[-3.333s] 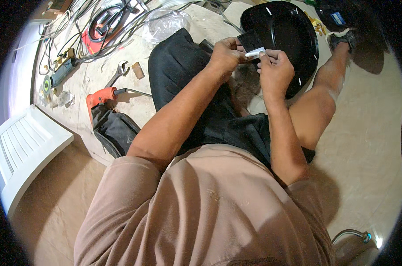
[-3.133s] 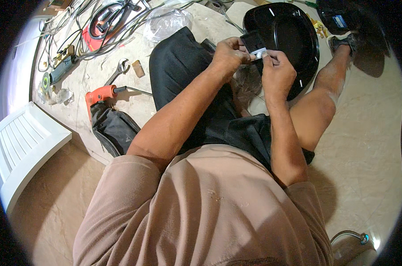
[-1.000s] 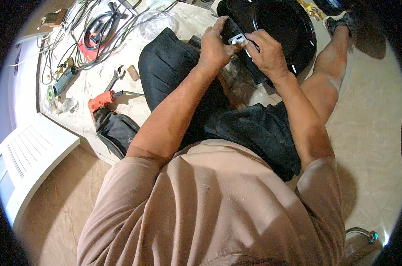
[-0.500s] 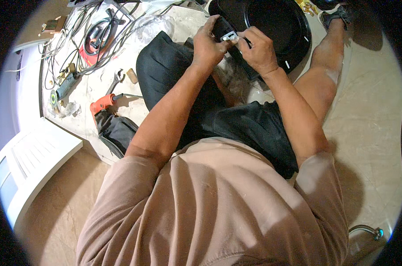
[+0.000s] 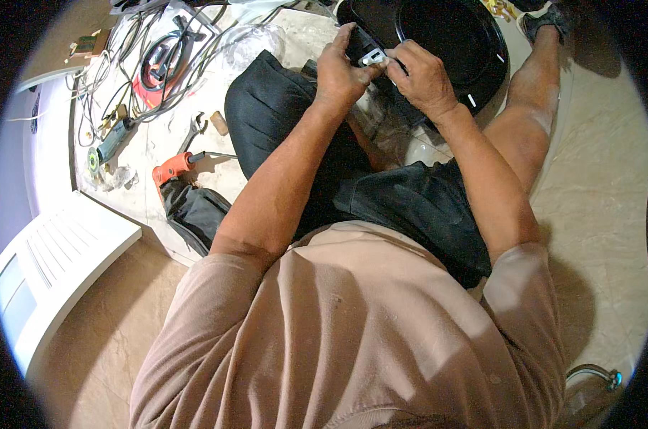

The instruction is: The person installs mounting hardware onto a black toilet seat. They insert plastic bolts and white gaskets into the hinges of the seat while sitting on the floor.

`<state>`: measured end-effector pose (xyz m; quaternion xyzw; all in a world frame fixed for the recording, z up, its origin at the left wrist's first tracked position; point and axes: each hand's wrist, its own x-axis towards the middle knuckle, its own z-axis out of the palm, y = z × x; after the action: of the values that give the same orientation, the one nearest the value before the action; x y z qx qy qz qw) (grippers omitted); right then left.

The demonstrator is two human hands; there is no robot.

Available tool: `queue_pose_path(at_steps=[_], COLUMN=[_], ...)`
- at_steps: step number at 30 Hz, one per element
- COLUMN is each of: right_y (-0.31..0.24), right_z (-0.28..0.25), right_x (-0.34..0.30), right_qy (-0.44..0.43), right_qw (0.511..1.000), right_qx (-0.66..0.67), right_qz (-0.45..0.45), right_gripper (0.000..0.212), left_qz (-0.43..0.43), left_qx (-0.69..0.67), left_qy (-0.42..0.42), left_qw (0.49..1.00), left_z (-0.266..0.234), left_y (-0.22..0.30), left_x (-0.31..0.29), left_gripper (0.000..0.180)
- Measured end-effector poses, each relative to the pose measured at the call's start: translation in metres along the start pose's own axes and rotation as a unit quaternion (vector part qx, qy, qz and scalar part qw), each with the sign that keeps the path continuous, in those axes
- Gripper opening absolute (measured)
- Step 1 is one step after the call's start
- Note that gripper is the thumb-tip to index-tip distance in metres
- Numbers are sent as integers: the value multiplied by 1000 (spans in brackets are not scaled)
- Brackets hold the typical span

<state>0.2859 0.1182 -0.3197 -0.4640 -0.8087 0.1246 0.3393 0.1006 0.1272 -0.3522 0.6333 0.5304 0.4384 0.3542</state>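
Note:
My left hand (image 5: 342, 75) is closed on the edge of a dark flat part (image 5: 362, 41), its thumb and fingers on either side. A small white plastic fitting (image 5: 372, 57) with a dark slot sits at the near end of this part, between my hands. The fingers of my right hand (image 5: 422, 79) are pinched together right beside the fitting. What lies between those fingertips is too small to make out. Beyond and under my hands stands a large glossy black rounded piece (image 5: 449, 39), with a circular outline and white marks near its rim.
On the left lie tangled cables (image 5: 127, 71), an angle grinder (image 5: 109, 143), a wrench (image 5: 193, 130) and an orange drill (image 5: 172, 169) by a black bag (image 5: 195, 211). A white printed box (image 5: 73, 243) stands nearer. A hose end (image 5: 610, 377) shows at lower right.
The whole view has shifted slightly, so things appear a little farther right. My right fingers have moved slightly at the white fitting; my left hand keeps its grip.

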Motion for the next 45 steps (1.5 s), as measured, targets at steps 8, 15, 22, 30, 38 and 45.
queue_pose_path(at_steps=[8,15,22,30,38,45], right_y=[8,-5,-22,-16,-22,-29], right_z=[0,3,-8,-4,-18,-21], right_x=[2,4,0,4,15,23], right_qy=[-16,0,-13,-11,-124,-150], right_qw=[999,999,992,998,986,983], right_qx=[-21,13,60,43,-63,-40], right_qz=[-33,50,114,38,91,99], right_gripper=[13,15,28,39,36,35], left_qz=[4,-38,-116,-178,-202,-230], left_qx=[-5,-34,-159,-231,-318,-300], left_qy=[-9,-7,-66,-36,-47,-52], left_qw=[1000,999,978,956,925,924], left_z=[-1,-5,-16,-11,-9,-10], left_y=[2,6,18,5,8,14], left_x=[-1,2,-1,-1,4,4], left_gripper=[81,91,107,96,88,80])
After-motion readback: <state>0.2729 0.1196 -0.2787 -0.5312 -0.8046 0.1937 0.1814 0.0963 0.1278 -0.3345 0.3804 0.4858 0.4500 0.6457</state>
